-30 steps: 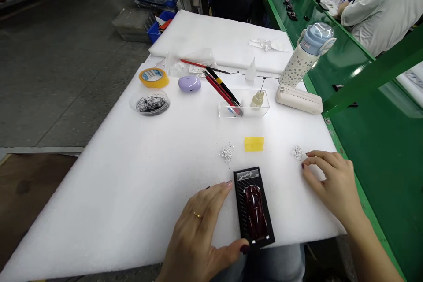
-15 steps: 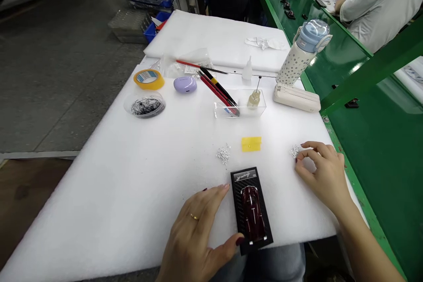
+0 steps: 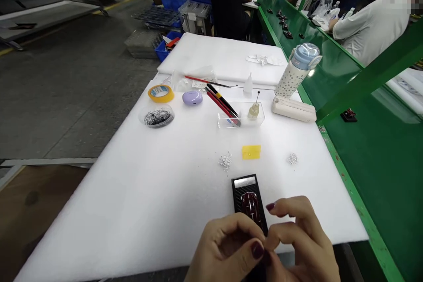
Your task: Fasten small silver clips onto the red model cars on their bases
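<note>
My left hand [image 3: 228, 249] and my right hand [image 3: 297, 240] meet fingertip to fingertip over the near edge of the table. Thumb and index finger of each are pinched together; whatever sits between them is too small or hidden to make out. Just behind the fingers lies a dark red model car [image 3: 250, 205] on a black base [image 3: 236, 196] with a silvery plate at its far end. The hands cover the near part of the car. Beyond it are two small piles of tiny silvery-white parts, a left pile [image 3: 225, 161] and a right pile [image 3: 292, 158], with a yellow tape piece [image 3: 251, 152] between them.
A clear tray [image 3: 244, 121] holds pens and a small glass bottle [image 3: 254, 110]. Behind stand a dotted flask [image 3: 293, 72] and a white case [image 3: 294, 109]. Yellow tape roll [image 3: 161, 93], purple case [image 3: 192, 98] and dish of black strands [image 3: 157, 116] lie left. A green conveyor [image 3: 373, 141] runs right.
My right hand has left the right pile and come to the middle near edge. My left hand has moved right, from beside the base to meet it. The view has tilted up slightly.
</note>
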